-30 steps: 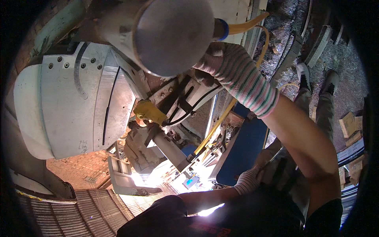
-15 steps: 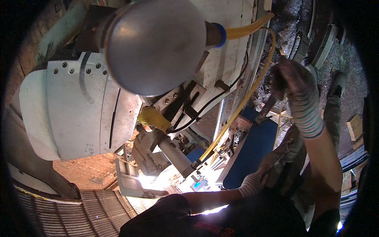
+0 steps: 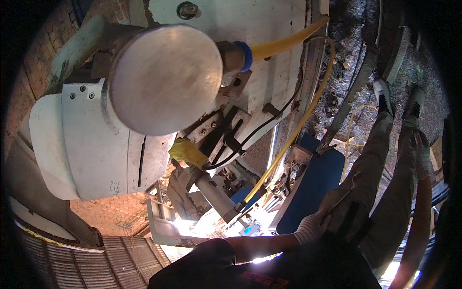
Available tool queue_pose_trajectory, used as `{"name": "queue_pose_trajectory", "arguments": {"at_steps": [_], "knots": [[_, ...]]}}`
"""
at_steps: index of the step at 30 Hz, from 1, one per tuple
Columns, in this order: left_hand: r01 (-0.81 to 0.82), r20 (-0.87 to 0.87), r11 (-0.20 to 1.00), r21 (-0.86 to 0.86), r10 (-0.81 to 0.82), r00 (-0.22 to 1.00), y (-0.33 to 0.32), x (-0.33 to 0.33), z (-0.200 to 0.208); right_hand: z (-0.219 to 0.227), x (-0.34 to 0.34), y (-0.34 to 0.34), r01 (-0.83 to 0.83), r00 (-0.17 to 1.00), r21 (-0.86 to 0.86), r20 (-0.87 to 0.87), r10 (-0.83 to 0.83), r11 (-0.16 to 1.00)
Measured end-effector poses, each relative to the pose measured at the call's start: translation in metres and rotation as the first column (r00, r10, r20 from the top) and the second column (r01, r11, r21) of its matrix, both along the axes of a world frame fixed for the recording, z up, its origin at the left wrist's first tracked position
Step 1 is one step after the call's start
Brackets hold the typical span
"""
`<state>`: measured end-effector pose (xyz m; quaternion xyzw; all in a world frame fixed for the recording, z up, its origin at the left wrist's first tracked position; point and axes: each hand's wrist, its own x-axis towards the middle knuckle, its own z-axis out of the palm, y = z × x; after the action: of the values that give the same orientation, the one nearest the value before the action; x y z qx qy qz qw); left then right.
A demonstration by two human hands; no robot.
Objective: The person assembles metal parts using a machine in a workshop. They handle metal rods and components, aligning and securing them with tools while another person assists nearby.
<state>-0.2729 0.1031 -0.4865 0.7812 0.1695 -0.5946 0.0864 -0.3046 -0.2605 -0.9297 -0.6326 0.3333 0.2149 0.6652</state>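
- white knitted glove is covering the left hand, which is resting low by the left trouser leg.
- its fingers are curling in beside a thin stick; i am not able to tell if they are gripping it.
- the thin stick is lying at a slant in front of the left trouser leg, and one end is pointing toward the left hand.
- the right hand is hanging down along the right trouser leg; it is looking blurry, so i am not able to tell if it is loose or clenched.
- a bare right forearm is coming up from the bottom edge.
- dark cloth of a top is filling the bottom middle.
- two shoes are standing on rough, dark ground.
- a blue board is leaning just beyond the left hand.
- a long yellow hose is bending past the board.
- a grey tube is slanting near the middle, with a yellow part sitting at its upper end.
- a black cable is running from the yellow part up to the right.
- a big round metal disc is sitting higher up, well apart from both hands.
- a blue ring is circling the pipe beside it, where a fat yellow hose is joining on.
- a pale metal panel is curving at the left, and orange bricks are showing below it.
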Motion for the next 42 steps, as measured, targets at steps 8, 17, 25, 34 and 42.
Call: {"name": "queue_pose_trajectory", "arguments": {"at_steps": [8,17,25,34,42], "knots": [[-0.033,-0.057,0.999,-0.004,0.033,0.998,-0.005,0.01,0.004,-0.052,-0.158,-0.062,-0.418,0.903,-0.359,-0.264,0.339,0.835],[-0.058,0.015,0.998,-0.033,0.059,0.998,-0.013,0.008,0.007,-0.013,-0.149,-0.035,-0.352,0.919,-0.246,-0.272,0.285,0.903],[0.012,0.265,0.993,-0.117,0.019,0.964,0.002,-0.021,-0.003,0.042,-0.162,-0.041,-0.503,0.862,-0.347,-0.134,0.489,0.792],[-0.062,0.348,0.995,-0.078,0.086,0.934,0.008,-0.008,-0.013,0.144,-0.084,-0.072,-0.675,0.715,-0.485,-0.241,0.656,0.556],[0.029,0.705,1.0,0.001,-0.021,0.709,0.04,0.046,0.006,0.25,-0.011,-0.119,-0.56,0.801,-0.464,-0.089,0.592,0.687]]}}
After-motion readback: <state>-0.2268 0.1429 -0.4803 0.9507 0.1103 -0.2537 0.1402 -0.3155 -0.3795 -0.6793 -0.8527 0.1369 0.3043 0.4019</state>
